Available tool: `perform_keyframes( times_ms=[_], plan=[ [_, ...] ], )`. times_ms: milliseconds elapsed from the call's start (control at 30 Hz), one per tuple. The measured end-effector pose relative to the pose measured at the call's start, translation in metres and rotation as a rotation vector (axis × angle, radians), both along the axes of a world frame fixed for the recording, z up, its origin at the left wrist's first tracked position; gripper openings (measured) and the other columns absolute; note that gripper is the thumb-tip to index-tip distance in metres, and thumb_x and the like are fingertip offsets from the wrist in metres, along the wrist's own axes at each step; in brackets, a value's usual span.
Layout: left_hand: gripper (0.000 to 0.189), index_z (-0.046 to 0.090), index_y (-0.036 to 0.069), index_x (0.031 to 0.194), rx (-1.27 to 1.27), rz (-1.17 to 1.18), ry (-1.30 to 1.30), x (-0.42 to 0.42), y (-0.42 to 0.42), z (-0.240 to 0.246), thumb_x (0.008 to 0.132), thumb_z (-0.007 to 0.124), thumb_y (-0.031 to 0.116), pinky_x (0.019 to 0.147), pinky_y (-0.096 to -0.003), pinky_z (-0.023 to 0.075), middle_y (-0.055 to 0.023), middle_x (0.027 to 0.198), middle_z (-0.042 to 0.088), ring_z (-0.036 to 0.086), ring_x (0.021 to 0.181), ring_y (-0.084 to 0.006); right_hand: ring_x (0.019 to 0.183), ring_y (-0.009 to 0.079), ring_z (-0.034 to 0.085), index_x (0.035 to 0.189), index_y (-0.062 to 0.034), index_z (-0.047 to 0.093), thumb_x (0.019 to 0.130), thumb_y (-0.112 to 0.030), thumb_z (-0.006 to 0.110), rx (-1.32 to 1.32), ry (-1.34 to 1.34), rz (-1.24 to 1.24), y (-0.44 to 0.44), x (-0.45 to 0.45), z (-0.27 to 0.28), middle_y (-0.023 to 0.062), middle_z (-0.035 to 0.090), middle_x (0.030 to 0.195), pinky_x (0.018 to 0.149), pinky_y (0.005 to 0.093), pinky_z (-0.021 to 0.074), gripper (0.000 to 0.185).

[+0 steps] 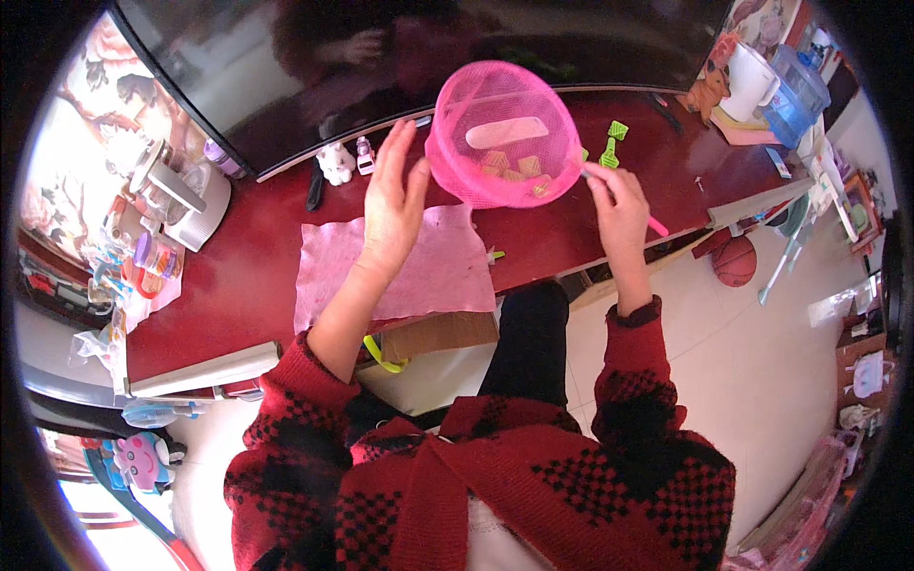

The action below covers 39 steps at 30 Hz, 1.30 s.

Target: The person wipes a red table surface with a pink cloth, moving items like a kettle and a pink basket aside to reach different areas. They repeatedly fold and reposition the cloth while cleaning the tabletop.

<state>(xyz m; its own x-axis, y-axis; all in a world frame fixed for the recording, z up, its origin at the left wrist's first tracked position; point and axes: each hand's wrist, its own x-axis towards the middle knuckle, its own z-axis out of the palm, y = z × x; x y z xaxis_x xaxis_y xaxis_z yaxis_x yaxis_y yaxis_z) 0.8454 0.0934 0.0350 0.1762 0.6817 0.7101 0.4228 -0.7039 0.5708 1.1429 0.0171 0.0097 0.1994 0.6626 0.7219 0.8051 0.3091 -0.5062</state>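
My right hand (620, 203) grips the handle of a pink mesh net (457, 178) with a round rim, raised over the dark red tabletop (543, 246). The handle's pink end (657, 227) sticks out past my fingers. Several yellowish-green plastic pieces (530, 166) and a pale elongated piece (507, 133) show through the mesh; whether they lie in the net or behind it I cannot tell. Left of the rim, my left hand (395, 200) is raised with its fingers apart, holding nothing. Below it lies a pink cloth (446, 275) with wavy edges.
Green plastic pieces (610, 153) lie right of the net. A television screen (235, 86) stands along the back. At left are a white appliance (203, 207) and jars (157, 257); at right, a fox figurine (709, 91), white pitcher (744, 80) and blue water bottle (796, 93). A basketball (734, 261) rests on the floor.
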Motion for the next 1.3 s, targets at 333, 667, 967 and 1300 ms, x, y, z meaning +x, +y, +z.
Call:
perform_keyframes(
  times_ms=[333, 667, 967, 1300],
  plan=[
    [0.060, 0.052, 0.016, 0.143, -0.106, -0.105, 0.390, 0.083, 0.020, -0.033, 0.090, 0.068, 0.039, 0.100, -0.0473, 0.0480, -0.0155, 0.139, 0.055, 0.056, 0.123, -0.0353, 0.093, 0.0220, 0.067, 0.109, -0.0034, 0.071, 0.095, -0.008, 0.064, 0.193, 0.175, -0.101, -0.007, 0.029, 0.049, 0.0098, 0.071, 0.102, 0.084, 0.0322, 0.0509, 0.016],
    [0.075, 0.057, 0.020, 0.136, 0.085, -0.028, 0.668, 0.132, 0.029, -0.034, 0.072, 0.079, 0.053, 0.104, -0.0575, 0.0392, -0.0121, 0.146, 0.047, 0.044, 0.135, -0.0336, 0.088, 0.0232, 0.063, 0.107, -0.0066, 0.072, 0.092, -0.008, 0.066, 0.180, 0.043, -0.060, -0.003, 0.008, 0.037, 0.0088, 0.068, 0.095, 0.079, 0.0342, 0.0506, 0.016],
    [0.045, 0.065, 0.014, 0.115, 0.045, -0.088, 0.585, 0.126, 0.036, -0.040, 0.075, 0.076, 0.033, 0.088, -0.0487, 0.0551, -0.0150, 0.131, 0.056, 0.058, 0.117, -0.0363, 0.090, 0.0210, 0.065, 0.107, -0.0040, 0.072, 0.091, -0.003, 0.067, 0.144, 0.027, -0.055, -0.006, 0.010, 0.021, 0.0082, 0.069, 0.098, 0.081, 0.0310, 0.0510, 0.016],
    [0.034, 0.067, 0.013, 0.111, 0.158, -0.045, 0.671, 0.121, 0.062, -0.035, 0.080, 0.071, 0.024, 0.091, -0.0459, 0.0557, -0.0118, 0.131, 0.057, 0.058, 0.120, -0.0337, 0.089, 0.0225, 0.065, 0.107, -0.0042, 0.071, 0.090, -0.002, 0.067, 0.126, -0.004, -0.049, -0.005, 0.010, 0.014, 0.0088, 0.069, 0.096, 0.080, 0.0322, 0.0513, 0.017]
  ],
)
